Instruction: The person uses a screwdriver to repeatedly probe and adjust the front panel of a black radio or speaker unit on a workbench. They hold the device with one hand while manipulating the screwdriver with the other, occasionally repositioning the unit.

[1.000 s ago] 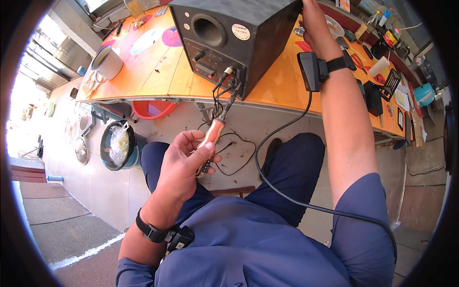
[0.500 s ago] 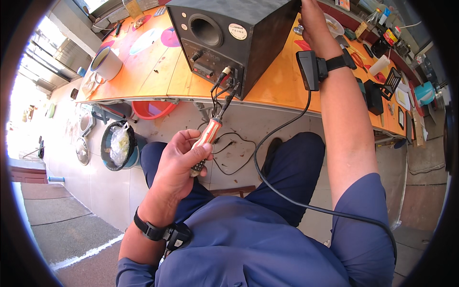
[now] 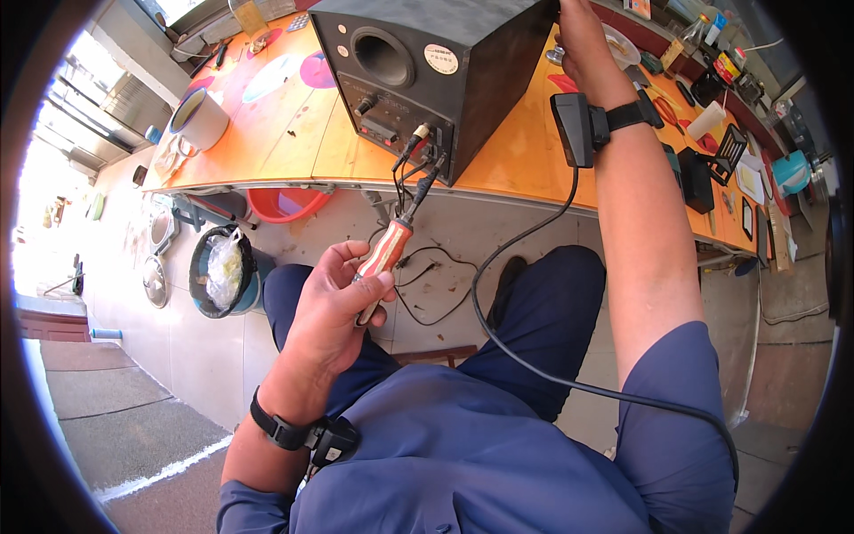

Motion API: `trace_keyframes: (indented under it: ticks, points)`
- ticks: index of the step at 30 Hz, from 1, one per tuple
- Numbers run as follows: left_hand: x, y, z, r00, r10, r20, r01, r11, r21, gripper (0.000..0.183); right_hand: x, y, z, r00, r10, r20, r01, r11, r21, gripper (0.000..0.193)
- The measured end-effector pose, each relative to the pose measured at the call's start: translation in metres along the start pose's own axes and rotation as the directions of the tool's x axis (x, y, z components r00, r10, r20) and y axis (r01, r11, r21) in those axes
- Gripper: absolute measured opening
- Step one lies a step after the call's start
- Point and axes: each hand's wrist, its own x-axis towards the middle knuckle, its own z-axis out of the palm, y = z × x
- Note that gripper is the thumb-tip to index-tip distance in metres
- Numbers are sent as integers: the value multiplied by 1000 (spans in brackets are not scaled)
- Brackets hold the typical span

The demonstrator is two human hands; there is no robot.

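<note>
My left hand point(image 3: 334, 298) is closed around the red and cream handle of a screwdriver point(image 3: 388, 249), whose upper end points at the cables by the speaker's panel; its tip is hard to make out among them. A black speaker point(image 3: 507, 98) stands at the table edge, showing a round port, knobs and a switch. Plugs point(image 3: 420, 133) with dark cables sit in the panel's lower right. At the top edge, my right hand point(image 3: 587, 44) reaches to the speaker's far right side and seems to touch it. Most of its fingers are hidden or cut off.
The orange table point(image 3: 276, 133) carries a white mug point(image 3: 197, 120) at left and tools, scissors point(image 3: 665, 111) and bottles at right. Below are a red basin point(image 3: 286, 205), a lined bin point(image 3: 222, 271) and a loose cable point(image 3: 445, 316). A black cord point(image 3: 498, 343) hangs from my right wrist.
The screwdriver handle has turned in my left fingers, so another striped side faces up. My right hand and the speaker have stayed in place.
</note>
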Motion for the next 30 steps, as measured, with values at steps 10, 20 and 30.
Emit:
trace_keyframes:
  ticks: [10,20,30]
  points:
    - [-2,9,-3,991,-90,99,98,992,-77,30,21,13,1,1000,-10,-28,11,1000,25,58]
    - [-3,-5,7,744,623,239,-483,256,837,29,21,16,2,998,-62,-20,63,997,35,58]
    - [0,7,9,996,-9,89,-2,993,122,37,1,3,0,1000,-14,-7,14,1000,-8,56]
